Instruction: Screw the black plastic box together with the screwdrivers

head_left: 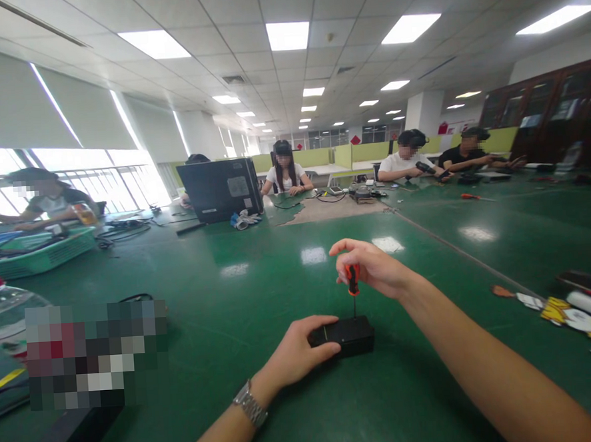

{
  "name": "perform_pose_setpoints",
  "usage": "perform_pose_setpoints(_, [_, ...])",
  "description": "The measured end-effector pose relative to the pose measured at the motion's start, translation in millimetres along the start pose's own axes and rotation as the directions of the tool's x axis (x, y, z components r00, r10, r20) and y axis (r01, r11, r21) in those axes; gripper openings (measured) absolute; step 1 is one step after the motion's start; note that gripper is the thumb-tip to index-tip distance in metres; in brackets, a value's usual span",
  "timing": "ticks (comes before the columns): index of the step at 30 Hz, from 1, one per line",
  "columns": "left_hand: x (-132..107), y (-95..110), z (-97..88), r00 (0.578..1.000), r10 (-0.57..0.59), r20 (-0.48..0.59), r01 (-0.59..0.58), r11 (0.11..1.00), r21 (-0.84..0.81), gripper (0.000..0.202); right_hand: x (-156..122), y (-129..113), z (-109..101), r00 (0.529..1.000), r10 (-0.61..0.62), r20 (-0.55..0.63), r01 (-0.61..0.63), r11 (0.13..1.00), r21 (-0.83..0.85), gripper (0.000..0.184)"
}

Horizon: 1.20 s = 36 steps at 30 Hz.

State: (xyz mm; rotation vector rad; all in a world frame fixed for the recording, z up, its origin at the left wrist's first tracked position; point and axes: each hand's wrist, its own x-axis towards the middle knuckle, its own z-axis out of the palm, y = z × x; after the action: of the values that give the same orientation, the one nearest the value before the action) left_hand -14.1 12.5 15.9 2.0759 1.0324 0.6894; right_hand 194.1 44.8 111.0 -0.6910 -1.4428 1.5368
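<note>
A small black rectangular box (355, 337) lies on the green table in front of me. My left hand (303, 347) grips its left end, with the thumb on the near side and the fingers on the far side. Above the box, my right hand (365, 263) holds an orange and black screwdriver (352, 281) by its handle, with the index finger stretched out to the left. The screwdriver stands nearly upright, its shaft pointing down onto the top of the box near the far edge. Whether the tip sits in a screw is too small to tell.
A black computer case (218, 191) stands across the green table (204, 293), gloves (245, 219) beside it. Left are a green basket (52, 252) and a plastic bottle (5, 312). Yellow-and-white items (576, 317) lie right; another screwdriver (471, 197) lies farther back. Several people sit around.
</note>
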Motion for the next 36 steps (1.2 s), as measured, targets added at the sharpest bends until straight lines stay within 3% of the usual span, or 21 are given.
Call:
perform_pose_setpoints(8, [-0.5, 2.6, -0.4, 1.000, -0.005, -0.005, 0.005, 1.000, 0.009, 0.045, -3.0, -2.5, 3.7, 1.000, 0.016, 0.003, -0.016, 1.000, -0.016, 0.020])
perform_pose_setpoints(12, [-0.8, 4.1, -0.6, 1.000, -0.008, -0.008, 0.008, 1.000, 0.000, 0.044, -2.9, -2.2, 3.7, 0.999, -0.011, -0.049, 0.009, 0.999, -0.042, 0.024])
perform_pose_setpoints(16, [-0.7, 3.4, -0.3, 1.000, -0.012, -0.009, 0.011, 1.000, -0.003, 0.044, -1.9, -0.7, 2.8, 1.000, 0.008, 0.011, -0.008, 1.000, -0.028, 0.020])
perform_pose_setpoints(19, [-0.5, 2.2, 0.0, 1.000, -0.012, -0.006, 0.012, 1.000, -0.006, 0.044, -1.6, -0.6, 2.9, 0.998, -0.024, -0.051, 0.022, 0.999, -0.034, 0.022])
perform_pose_setpoints(24, [-0.1, 0.8, 0.1, 1.000, 0.000, -0.003, 0.000, 1.000, -0.008, 0.044, -2.9, -2.2, 3.7, 1.000, 0.010, 0.000, -0.010, 1.000, -0.021, 0.022])
perform_pose_setpoints(27, [0.1, 0.2, 0.3, 1.000, 0.003, -0.008, -0.003, 1.000, -0.001, 0.044, -3.0, -2.1, 4.5, 0.997, -0.020, -0.078, 0.016, 0.998, -0.056, 0.028])
perform_pose_setpoints(31, [-0.1, 0.7, 0.4, 1.000, -0.001, -0.008, 0.001, 1.000, 0.001, 0.044, -2.1, -1.0, 4.2, 0.999, 0.019, -0.041, -0.020, 0.999, -0.030, 0.027])
perform_pose_setpoints(36, [-0.3, 1.9, 0.1, 1.000, -0.001, -0.005, 0.001, 1.000, -0.004, 0.044, -2.3, -2.2, 4.3, 0.997, -0.024, -0.079, 0.014, 0.993, -0.120, 0.028])
